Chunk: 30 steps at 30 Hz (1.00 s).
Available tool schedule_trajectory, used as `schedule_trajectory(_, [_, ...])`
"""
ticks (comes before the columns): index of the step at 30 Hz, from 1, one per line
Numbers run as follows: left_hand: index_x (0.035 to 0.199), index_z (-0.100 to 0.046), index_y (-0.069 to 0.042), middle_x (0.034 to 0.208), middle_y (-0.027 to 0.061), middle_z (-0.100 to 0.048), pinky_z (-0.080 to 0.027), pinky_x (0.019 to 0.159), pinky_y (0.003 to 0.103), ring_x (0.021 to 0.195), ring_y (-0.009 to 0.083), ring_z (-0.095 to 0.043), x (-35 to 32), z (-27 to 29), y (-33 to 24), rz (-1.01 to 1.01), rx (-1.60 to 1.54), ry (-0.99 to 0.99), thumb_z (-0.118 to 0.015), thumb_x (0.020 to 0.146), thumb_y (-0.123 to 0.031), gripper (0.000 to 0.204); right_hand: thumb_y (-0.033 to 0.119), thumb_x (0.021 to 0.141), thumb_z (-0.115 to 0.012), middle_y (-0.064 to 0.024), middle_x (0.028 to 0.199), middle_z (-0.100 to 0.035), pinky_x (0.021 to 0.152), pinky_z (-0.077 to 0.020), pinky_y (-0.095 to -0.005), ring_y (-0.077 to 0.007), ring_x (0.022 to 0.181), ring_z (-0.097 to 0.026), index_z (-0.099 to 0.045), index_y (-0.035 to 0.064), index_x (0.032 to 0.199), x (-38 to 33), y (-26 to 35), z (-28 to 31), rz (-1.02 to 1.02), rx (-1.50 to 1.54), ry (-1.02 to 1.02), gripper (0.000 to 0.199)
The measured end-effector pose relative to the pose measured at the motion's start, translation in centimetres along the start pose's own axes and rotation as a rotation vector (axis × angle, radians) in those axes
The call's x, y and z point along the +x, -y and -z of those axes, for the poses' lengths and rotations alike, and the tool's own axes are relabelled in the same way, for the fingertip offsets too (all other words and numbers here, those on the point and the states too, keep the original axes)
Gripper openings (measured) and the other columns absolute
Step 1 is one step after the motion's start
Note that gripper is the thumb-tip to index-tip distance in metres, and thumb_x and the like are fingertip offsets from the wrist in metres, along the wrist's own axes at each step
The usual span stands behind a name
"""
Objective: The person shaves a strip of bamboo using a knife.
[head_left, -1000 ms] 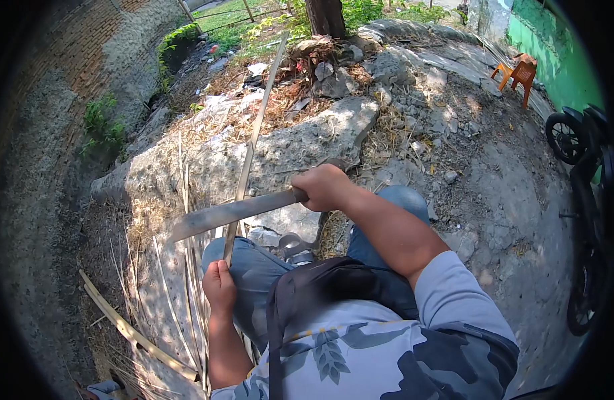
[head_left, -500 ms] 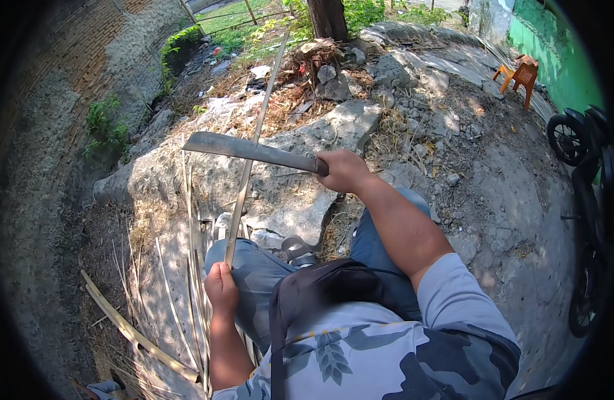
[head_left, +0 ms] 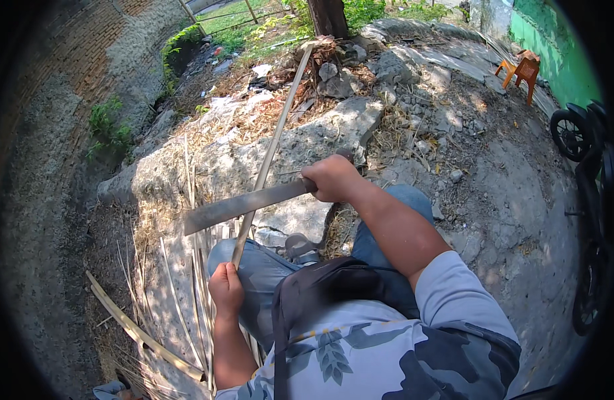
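Note:
My left hand [head_left: 226,288] is closed round the near end of a long, thin split-bamboo strip [head_left: 277,140], which slants up and away toward the tree. In my right hand [head_left: 333,179] is the handle of a machete [head_left: 253,204]. Its broad, dull blade points left and a little toward me, crossing the strip a short way beyond my left hand. The blade seems to lie against the strip, though I cannot tell how firmly. More thin strips [head_left: 199,300] lie on the ground to the left of my knee.
A curved bamboo piece [head_left: 143,338] lies at the lower left. Beyond my knees is a broken concrete slab [head_left: 327,137] with rubble, below a tree trunk [head_left: 328,19]. An orange plastic chair [head_left: 520,69] and a black motorcycle [head_left: 587,180] stand at right; a brick wall [head_left: 67,73] rises at left.
The machete has come down the strip toward my left hand, its tip swinging nearer to me. The strip's far end has tilted to the right. My left hand keeps its hold.

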<state>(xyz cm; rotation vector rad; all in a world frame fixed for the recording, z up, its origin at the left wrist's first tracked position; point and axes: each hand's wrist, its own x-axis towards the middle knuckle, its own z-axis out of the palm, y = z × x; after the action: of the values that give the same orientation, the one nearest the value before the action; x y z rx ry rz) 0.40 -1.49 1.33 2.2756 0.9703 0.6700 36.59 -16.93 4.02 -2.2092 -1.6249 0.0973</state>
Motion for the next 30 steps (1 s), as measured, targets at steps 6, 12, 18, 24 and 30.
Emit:
schedule_trajectory(6, [0.091,-0.068,0.002,0.066,0.0156,-0.062,-0.046,0.059,0.039,0.059,0.0256,-0.06,0.4,-0.5,-0.2,-0.005,-0.032,0.01,-0.053,0.104,-0.019,0.029,0.027,0.081,-0.076,-0.0134,0.087,-0.072,0.078,-0.0553,-0.0497,-0.0377,0.088,-0.071,-0.069,0.0127,0.091,-0.4,-2.8,0.1,-0.279,0.2,-0.193,0.019])
schedule_trajectory(12, [0.091,-0.068,0.002,0.067,0.0163,-0.062,-0.047,0.061,0.039,0.061,0.0255,-0.061,0.6,0.3,-0.6,0.061,-0.046,0.059,-0.054,0.104,-0.02,0.029,0.029,0.082,-0.073,-0.0132,0.089,-0.073,0.079,-0.0555,-0.051,-0.0367,0.089,-0.071,-0.068,0.0137,0.093,-0.7,-0.7,0.3,-0.144,0.108,-0.055,0.019])
schedule_trajectory(18, [0.092,-0.068,0.001,0.069,0.0172,-0.063,-0.048,0.064,0.039,0.063,0.026,-0.062,1.2,0.2,-0.3,0.038,0.022,0.084,-0.054,0.103,-0.022,0.029,0.024,0.078,-0.073,-0.0105,0.089,-0.073,0.08,-0.0559,-0.0476,-0.0334,0.09,-0.072,-0.069,0.0138,0.093,-0.3,2.1,-1.0,-0.045,0.017,0.162,0.018])
schedule_trajectory(24, [0.092,-0.069,0.0,0.067,0.0078,-0.06,-0.046,0.06,0.035,0.061,0.0172,-0.057,2.1,0.8,0.6,0.206,-0.111,0.171,-0.054,0.105,-0.024,0.03,0.025,0.074,-0.076,-0.0063,0.077,-0.072,0.087,-0.0499,-0.0456,-0.0292,0.081,-0.073,-0.069,0.016,0.08,-0.1,1.8,-2.3,0.037,-0.162,-0.221,0.013])
schedule_trajectory(30, [0.088,-0.067,-0.003,0.066,-0.004,-0.053,-0.037,0.054,0.025,0.059,0.0055,-0.048,2.3,1.5,0.3,0.298,-0.341,0.231,-0.052,0.108,-0.023,0.032,0.026,0.073,-0.078,-0.0068,0.077,-0.071,0.09,-0.0464,-0.0442,-0.0289,0.08,-0.071,-0.066,0.0148,0.09,-0.1,2.6,-1.3,-0.072,-0.039,0.021,0.024])
